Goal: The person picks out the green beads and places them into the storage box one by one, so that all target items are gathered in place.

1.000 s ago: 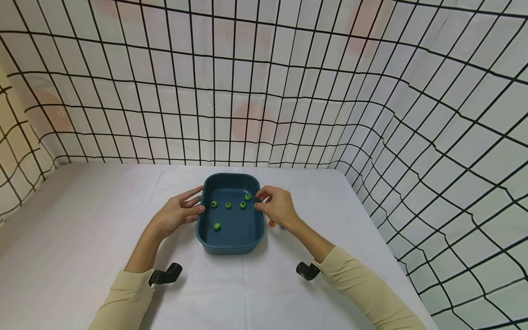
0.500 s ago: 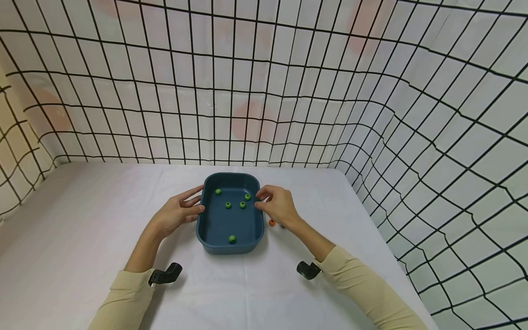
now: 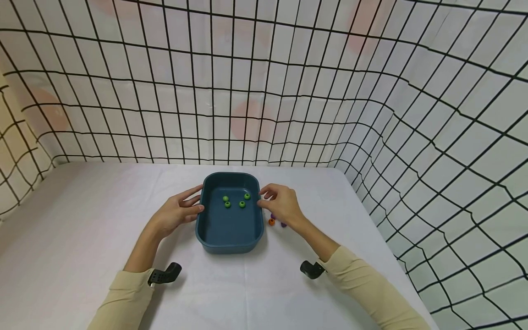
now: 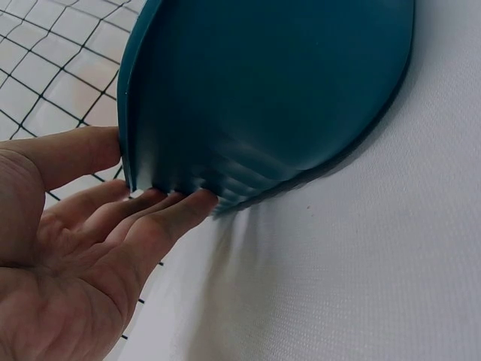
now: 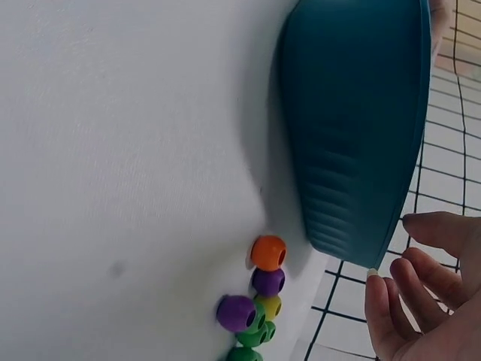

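A blue-green rectangular tub (image 3: 229,229) stands on the white cloth, with several green beads (image 3: 242,204) inside near its far half. At the tub's left side is my left hand (image 3: 177,213); in the left wrist view its thumb touches the rim and its outstretched fingers (image 4: 184,214) rest against the ribbed outer wall. My right hand (image 3: 282,204) is beside the right rim, its fingers loosely bent and holding nothing. In the right wrist view a small gap shows between most of its fingers and the tub.
Right of the tub, under my right hand, lie loose beads: an orange bead (image 5: 268,253), purple beads (image 5: 236,313), a yellow bead (image 5: 270,307) and green beads (image 5: 252,336). Black netting (image 3: 231,91) over white sheeting borders the table at the back and sides.
One green bead rolled across the tub to its near end, then back to the far group. My right hand has shifted slightly right, away from the rim. The left hand stays put.
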Action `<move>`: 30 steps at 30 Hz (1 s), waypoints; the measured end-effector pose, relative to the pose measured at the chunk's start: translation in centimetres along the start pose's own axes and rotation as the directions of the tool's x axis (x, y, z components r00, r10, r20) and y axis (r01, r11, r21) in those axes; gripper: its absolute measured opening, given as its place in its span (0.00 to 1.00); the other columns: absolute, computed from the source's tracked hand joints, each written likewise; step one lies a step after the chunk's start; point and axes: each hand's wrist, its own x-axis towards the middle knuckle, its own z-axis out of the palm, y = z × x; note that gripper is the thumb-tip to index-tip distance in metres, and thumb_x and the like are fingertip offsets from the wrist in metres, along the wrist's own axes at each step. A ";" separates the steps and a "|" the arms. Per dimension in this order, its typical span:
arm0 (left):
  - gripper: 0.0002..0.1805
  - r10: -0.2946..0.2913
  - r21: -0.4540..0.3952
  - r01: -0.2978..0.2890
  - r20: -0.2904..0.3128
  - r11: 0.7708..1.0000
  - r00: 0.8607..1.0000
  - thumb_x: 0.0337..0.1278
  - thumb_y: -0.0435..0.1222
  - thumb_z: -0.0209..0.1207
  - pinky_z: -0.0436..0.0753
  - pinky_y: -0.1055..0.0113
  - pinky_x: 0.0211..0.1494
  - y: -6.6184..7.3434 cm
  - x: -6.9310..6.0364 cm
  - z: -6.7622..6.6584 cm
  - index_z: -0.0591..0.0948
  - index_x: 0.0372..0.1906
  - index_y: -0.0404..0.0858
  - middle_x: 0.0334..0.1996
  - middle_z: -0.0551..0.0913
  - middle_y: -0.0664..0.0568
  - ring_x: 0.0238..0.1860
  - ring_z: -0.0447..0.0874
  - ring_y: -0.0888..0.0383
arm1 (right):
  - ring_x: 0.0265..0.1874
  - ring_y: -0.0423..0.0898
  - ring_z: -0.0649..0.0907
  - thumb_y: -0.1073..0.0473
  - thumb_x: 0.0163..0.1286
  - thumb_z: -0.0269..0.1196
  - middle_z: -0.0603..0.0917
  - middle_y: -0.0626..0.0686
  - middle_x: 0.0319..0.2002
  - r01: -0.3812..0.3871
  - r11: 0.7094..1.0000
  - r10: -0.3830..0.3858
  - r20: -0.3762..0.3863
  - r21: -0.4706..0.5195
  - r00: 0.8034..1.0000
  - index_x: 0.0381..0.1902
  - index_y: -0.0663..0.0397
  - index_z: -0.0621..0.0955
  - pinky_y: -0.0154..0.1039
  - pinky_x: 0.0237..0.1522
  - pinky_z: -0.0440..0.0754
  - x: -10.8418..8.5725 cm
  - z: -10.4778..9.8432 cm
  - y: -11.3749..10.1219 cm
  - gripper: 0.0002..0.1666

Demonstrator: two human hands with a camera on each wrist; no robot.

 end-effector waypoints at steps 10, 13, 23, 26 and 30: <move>0.42 -0.002 0.002 0.002 -0.006 1.000 1.000 0.69 0.32 0.61 0.80 0.54 0.64 0.0 0.0 0.0 0.55 0.82 0.45 0.78 0.57 0.36 0.74 0.66 0.38 | 0.34 0.49 0.85 0.60 0.61 0.73 0.89 0.54 0.35 -0.023 1.000 0.022 -0.019 -0.018 1.000 0.42 0.54 0.88 0.38 0.34 0.82 -0.5 -1.0 1.1 0.11; 0.42 0.000 0.003 0.000 -0.006 1.000 1.000 0.69 0.31 0.61 0.80 0.53 0.64 0.0 0.0 0.0 0.55 0.82 0.45 0.78 0.57 0.36 0.74 0.66 0.38 | 0.34 0.49 0.84 0.60 0.61 0.73 0.89 0.54 0.34 -0.029 0.999 0.029 -0.019 -0.021 0.999 0.43 0.55 0.88 0.39 0.34 0.81 -0.7 -1.3 1.5 0.12; 0.41 0.003 0.003 -0.003 -0.003 1.000 1.000 0.69 0.32 0.61 0.79 0.53 0.64 -0.1 0.1 0.0 0.55 0.82 0.44 0.78 0.57 0.35 0.74 0.66 0.38 | 0.32 0.48 0.84 0.62 0.61 0.72 0.89 0.54 0.32 -0.048 0.998 0.048 -0.020 -0.030 0.999 0.42 0.59 0.87 0.38 0.31 0.80 -1.5 -1.7 3.5 0.11; 0.41 0.004 0.002 -0.004 -0.001 1.000 1.000 0.69 0.32 0.61 0.79 0.53 0.64 -0.1 0.1 0.0 0.55 0.82 0.44 0.78 0.57 0.35 0.74 0.66 0.38 | 0.32 0.48 0.85 0.62 0.60 0.72 0.89 0.54 0.31 -0.056 0.998 0.056 -0.022 -0.031 0.998 0.41 0.59 0.87 0.38 0.31 0.80 -1.8 -1.8 4.1 0.11; 0.42 0.002 0.000 -0.002 -0.002 1.000 1.000 0.69 0.32 0.61 0.79 0.53 0.65 0.0 0.0 0.1 0.55 0.82 0.45 0.78 0.57 0.36 0.74 0.66 0.38 | 0.33 0.48 0.85 0.61 0.60 0.73 0.88 0.53 0.31 -0.078 0.996 0.078 -0.019 -0.036 0.997 0.40 0.58 0.88 0.38 0.31 0.80 -2.0 -1.7 4.7 0.10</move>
